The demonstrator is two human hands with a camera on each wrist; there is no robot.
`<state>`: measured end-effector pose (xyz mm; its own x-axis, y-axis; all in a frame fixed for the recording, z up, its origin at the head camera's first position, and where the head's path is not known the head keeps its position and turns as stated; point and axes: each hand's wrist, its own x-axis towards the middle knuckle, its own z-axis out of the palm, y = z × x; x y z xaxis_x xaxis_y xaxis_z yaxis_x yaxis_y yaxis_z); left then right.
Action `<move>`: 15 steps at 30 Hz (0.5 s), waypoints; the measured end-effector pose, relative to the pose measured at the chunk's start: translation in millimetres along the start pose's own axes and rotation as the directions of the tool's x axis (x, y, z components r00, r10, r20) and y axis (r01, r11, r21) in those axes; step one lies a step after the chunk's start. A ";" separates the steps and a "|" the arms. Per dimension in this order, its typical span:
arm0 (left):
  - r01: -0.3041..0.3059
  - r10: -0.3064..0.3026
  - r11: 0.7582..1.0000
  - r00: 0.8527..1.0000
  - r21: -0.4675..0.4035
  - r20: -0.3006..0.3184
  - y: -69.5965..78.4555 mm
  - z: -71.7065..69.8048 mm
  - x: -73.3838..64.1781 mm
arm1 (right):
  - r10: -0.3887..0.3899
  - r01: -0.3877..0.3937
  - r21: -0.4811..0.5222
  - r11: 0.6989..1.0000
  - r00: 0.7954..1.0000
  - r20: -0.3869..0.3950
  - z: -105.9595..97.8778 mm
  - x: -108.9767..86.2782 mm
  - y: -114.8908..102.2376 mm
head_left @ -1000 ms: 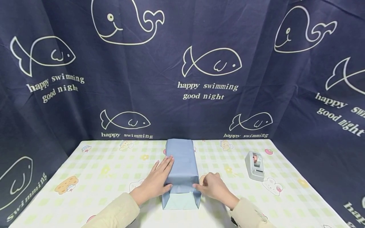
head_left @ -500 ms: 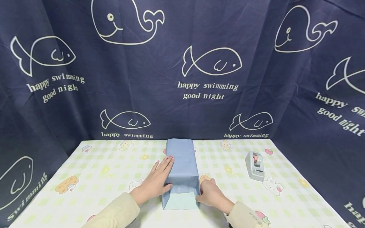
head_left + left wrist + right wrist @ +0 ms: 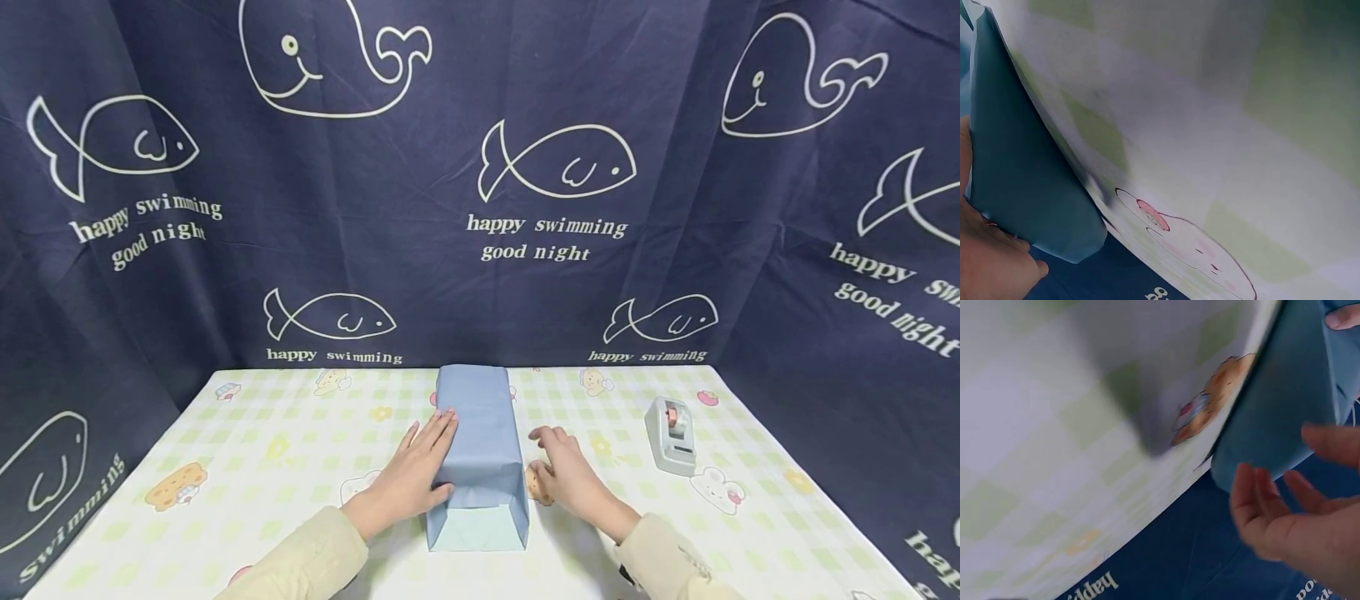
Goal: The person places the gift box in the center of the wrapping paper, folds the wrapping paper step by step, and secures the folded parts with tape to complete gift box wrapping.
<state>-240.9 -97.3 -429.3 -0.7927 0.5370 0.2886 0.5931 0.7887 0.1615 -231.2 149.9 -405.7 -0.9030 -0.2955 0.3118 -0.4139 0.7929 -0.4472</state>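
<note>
A long box wrapped in blue paper (image 3: 478,425) lies lengthwise on the table, its near end showing a pale green-blue flap (image 3: 480,531) with folded side edges. My left hand (image 3: 411,479) rests on its left side, fingers straight along the top edge and thumb near the front corner. In the left wrist view, the fingers (image 3: 997,256) lie against the blue wrapping. To the right of the box, my right hand (image 3: 568,475) hovers apart from it, fingers loosely bent and holding nothing. The right wrist view shows that hand's spread fingers (image 3: 1260,494) beside the paper.
A grey tape dispenser (image 3: 670,437) with a reddish core stands at the right of the table. The checked tablecloth (image 3: 285,492) carries cartoon prints. A dark blue curtain (image 3: 420,250) hangs behind the table.
My right hand first moved down along the box's near right edge, then came away to the right and upward, off the paper. My left hand and the box have stayed put.
</note>
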 end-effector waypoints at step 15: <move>-0.001 0.001 1.000 1.000 -0.012 -0.001 0.8 -0.6 0.0 | -0.354 0.350 0.053 0.935 0.920 0.171 0.9 15.1 23.6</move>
<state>-240.3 -96.9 -428.6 -0.7917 0.5378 0.2896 0.5959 0.7844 0.1723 -254.6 163.6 -412.4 -0.7036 -0.6435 0.3014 -0.7093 0.6101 -0.3532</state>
